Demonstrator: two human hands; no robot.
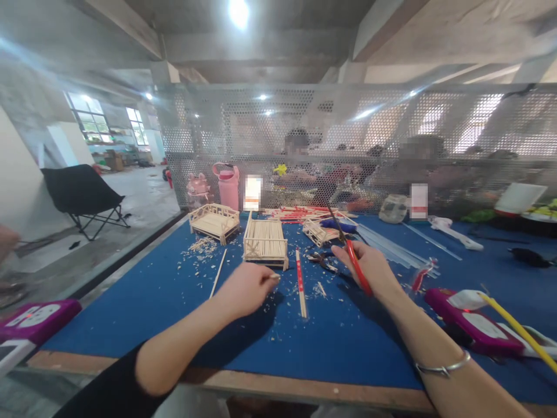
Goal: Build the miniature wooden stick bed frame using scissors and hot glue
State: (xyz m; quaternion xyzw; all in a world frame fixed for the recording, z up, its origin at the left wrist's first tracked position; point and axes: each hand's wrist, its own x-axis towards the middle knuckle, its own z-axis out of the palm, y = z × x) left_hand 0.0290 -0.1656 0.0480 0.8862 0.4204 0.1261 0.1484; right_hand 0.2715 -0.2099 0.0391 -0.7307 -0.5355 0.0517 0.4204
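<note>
My left hand (pixel 246 287) is closed in a pinch around a short piece of wooden stick (pixel 275 277), just above the blue tabletop. My right hand (pixel 376 267) grips a pair of scissors by its red handles (pixel 358 268), the dark blades pointing up and away. Directly beyond my left hand stands a small bed-like frame made of thin sticks (pixel 266 237). Another stick-built piece with railings (pixel 214 223) is to its left, and a smaller one (pixel 321 232) to its right. Sticks with a red paper band (pixel 300 280) lie between my hands.
Red-marked sticks (pixel 300 214) pile up at the back, near a pink bottle (pixel 228 188) and perforated screen (pixel 243 128). Clear glue sticks (pixel 385 244), dark pliers (pixel 324 263) and a purple power strip (pixel 472 322) lie rightward. Wood scraps (pixel 204 247) litter the table. People sit beyond the screen.
</note>
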